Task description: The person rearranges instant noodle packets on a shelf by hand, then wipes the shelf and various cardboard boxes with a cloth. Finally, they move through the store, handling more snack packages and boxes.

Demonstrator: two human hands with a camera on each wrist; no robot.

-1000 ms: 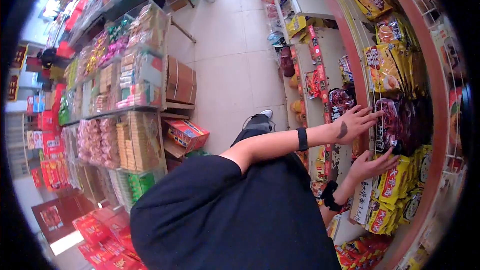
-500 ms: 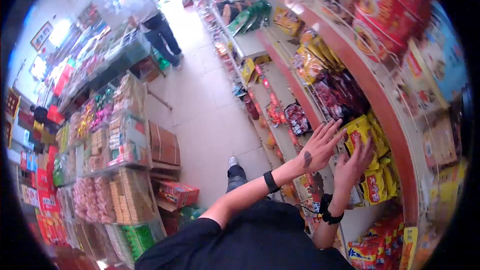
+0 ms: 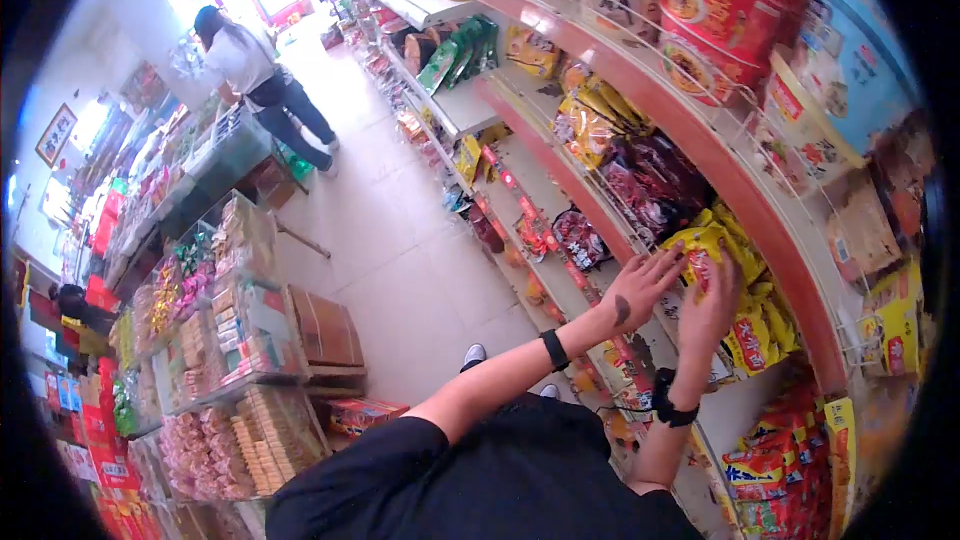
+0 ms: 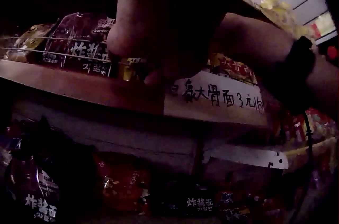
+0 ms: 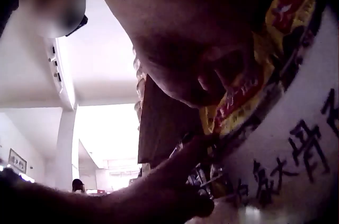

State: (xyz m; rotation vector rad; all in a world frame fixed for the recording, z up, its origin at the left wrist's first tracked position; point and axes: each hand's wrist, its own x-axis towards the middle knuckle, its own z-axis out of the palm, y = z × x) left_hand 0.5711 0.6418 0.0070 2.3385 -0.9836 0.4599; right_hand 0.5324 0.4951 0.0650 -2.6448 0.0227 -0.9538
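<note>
My left hand (image 3: 641,290) reaches to the shelf edge, fingers extended and together, tips beside the yellow noodle packets (image 3: 752,340). Just right of it, my right hand (image 3: 708,310) lies over the front of these packets with its fingers spread upward. In the right wrist view, the right hand's fingers bend against a yellow and red packet (image 5: 238,99); its thumb is hard to make out. The left hand (image 5: 164,181) appears below them. Dark in the left wrist view, the left hand (image 4: 153,33) is above a handwritten price card (image 4: 217,97).
Dark red noodle packets (image 3: 650,180) lie beyond the yellow ones. Red packets (image 3: 775,460) fill a lower shelf at right. Tubs (image 3: 715,20) stand on the upper shelf. Across the aisle (image 3: 400,270) are stacked goods (image 3: 205,450); a person (image 3: 270,85) stands farther along.
Both hands have moved from the dark red packets to the yellow ones. The head view has swung up, bringing the upper shelf and the whole standing person into sight.
</note>
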